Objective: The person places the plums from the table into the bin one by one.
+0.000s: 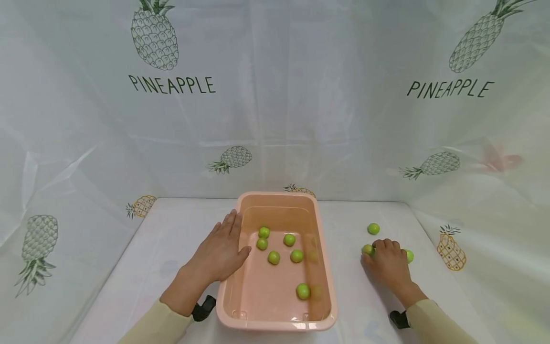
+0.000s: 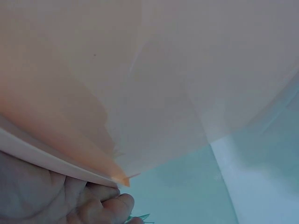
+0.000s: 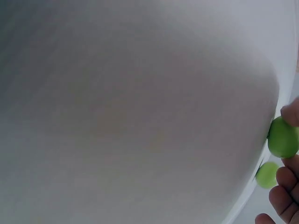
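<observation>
A pink plastic basin holds several small, round, lime-like green fruits, such as the fruit near its front right. My left hand rests on the basin's left rim with its fingers straight and thumb spread; in the left wrist view the palm lies along that rim. To the right of the basin, my right hand is low over the table. It pinches a green fruit between thumb and fingertip, and that fruit peeks out at the hand's left.
Another green fruit lies beyond the right hand, and one more fruit shows past its fingers on the right. The white table is backed by a plastic sheet printed with pineapples, which also hangs along both sides.
</observation>
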Demonstrator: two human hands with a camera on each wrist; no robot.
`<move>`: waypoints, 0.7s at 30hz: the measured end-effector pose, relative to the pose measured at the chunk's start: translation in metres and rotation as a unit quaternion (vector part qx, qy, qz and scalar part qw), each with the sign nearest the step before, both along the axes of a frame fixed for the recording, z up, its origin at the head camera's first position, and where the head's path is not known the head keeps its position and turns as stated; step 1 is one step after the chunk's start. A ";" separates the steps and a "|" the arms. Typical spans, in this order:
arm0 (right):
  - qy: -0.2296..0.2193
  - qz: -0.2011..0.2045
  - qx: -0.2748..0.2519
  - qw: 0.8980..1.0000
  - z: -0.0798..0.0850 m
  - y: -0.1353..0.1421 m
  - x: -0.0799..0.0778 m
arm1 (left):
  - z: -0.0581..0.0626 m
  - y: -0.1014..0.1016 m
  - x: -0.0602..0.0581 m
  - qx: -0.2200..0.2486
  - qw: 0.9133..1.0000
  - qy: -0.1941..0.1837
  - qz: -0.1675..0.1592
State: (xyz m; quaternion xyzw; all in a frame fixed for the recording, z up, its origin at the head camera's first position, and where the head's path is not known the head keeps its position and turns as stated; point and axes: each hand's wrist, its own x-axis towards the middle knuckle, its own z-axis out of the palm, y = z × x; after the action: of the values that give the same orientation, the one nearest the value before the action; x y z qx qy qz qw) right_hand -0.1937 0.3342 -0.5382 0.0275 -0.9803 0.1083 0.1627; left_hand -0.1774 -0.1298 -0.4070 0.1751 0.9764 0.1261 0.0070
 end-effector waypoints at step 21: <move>0.136 0.088 0.025 0.986 0.040 -0.043 -0.022 | 0.000 0.000 -0.001 -0.037 0.999 0.015 -0.006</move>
State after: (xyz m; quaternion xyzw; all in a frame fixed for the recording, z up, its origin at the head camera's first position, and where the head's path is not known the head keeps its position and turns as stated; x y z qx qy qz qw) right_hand -0.2160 0.2909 -0.4980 0.1322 -0.9452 0.0926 0.2837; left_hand -0.1783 -0.1297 -0.4073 0.1821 0.9794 0.0872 -0.0005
